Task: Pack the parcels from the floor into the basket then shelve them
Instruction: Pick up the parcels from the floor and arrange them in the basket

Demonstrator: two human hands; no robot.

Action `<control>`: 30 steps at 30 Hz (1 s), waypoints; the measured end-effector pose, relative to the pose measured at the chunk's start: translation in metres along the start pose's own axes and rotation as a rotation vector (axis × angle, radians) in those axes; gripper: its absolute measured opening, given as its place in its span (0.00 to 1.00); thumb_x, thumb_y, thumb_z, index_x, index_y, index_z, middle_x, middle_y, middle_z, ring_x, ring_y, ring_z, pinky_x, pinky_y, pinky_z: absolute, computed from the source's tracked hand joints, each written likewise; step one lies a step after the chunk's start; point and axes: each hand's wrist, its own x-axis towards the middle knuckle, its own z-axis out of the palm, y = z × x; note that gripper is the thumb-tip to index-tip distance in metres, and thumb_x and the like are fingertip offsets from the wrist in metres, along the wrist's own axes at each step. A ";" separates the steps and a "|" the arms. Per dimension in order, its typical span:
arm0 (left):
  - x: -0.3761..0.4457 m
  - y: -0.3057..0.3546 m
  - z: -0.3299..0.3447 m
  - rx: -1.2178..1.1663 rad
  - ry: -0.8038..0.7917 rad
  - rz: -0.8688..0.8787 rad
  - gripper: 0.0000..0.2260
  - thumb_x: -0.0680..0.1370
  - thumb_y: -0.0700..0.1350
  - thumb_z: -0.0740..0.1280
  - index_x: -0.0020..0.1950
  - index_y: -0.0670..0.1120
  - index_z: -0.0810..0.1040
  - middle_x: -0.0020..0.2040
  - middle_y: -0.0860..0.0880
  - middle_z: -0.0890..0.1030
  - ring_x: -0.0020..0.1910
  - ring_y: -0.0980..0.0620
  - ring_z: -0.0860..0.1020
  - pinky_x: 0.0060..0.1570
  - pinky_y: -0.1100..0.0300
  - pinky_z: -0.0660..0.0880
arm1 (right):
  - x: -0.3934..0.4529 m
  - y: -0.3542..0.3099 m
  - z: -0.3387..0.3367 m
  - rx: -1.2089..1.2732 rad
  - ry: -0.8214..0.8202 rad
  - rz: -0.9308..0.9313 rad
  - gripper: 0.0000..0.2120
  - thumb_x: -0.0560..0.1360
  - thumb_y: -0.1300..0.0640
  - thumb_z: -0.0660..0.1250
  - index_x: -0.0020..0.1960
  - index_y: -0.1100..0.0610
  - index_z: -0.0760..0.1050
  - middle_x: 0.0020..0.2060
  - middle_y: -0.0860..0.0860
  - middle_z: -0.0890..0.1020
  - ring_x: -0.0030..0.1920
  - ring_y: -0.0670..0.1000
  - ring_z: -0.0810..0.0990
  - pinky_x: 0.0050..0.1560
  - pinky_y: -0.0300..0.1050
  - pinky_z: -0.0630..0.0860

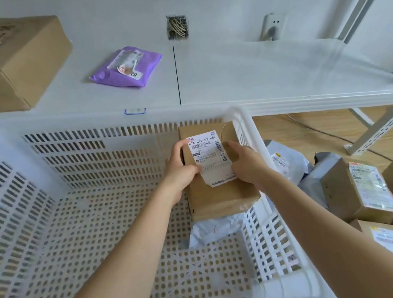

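One white basket [0, 135] is in view, and one box [219, 195] sits in its far right corner, partly on a white bag [214, 232] on the basket floor. Both arms reach forward into the basket. The left hand [181, 172] grips the box's left edge, thumb on the shipping label [211, 157], fingers [178, 148] curled round the side. The right hand [245, 165] holds the right side of the box, fingers closed against its top face and the label's edge.

Right of the fingers, outside the basket, four boxes [362, 189] and two grey bags [286, 161] lie on the floor; others may be hidden. Beyond the fingers, the shelf [256, 77] carries two parcels: one large box [11, 61] and one purple bag [126, 66].
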 end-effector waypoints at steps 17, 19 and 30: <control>0.020 -0.043 0.012 0.228 0.068 0.035 0.25 0.77 0.42 0.66 0.71 0.55 0.63 0.70 0.50 0.69 0.68 0.47 0.68 0.56 0.58 0.67 | 0.016 0.008 0.024 -0.389 -0.062 -0.014 0.15 0.70 0.70 0.59 0.56 0.66 0.72 0.58 0.59 0.71 0.56 0.61 0.73 0.48 0.46 0.69; 0.016 -0.041 0.011 0.235 0.073 0.032 0.26 0.77 0.42 0.65 0.72 0.54 0.61 0.72 0.51 0.66 0.70 0.47 0.65 0.58 0.56 0.66 | 0.011 0.004 0.018 -0.387 -0.014 -0.066 0.19 0.70 0.71 0.58 0.61 0.64 0.69 0.57 0.60 0.72 0.56 0.61 0.74 0.45 0.45 0.67; -0.009 0.020 0.028 0.486 0.094 0.260 0.22 0.77 0.42 0.63 0.71 0.53 0.65 0.72 0.47 0.65 0.69 0.46 0.66 0.57 0.60 0.63 | -0.023 0.018 -0.053 -0.197 0.325 -0.124 0.23 0.72 0.71 0.57 0.64 0.55 0.72 0.57 0.57 0.76 0.56 0.58 0.75 0.48 0.43 0.67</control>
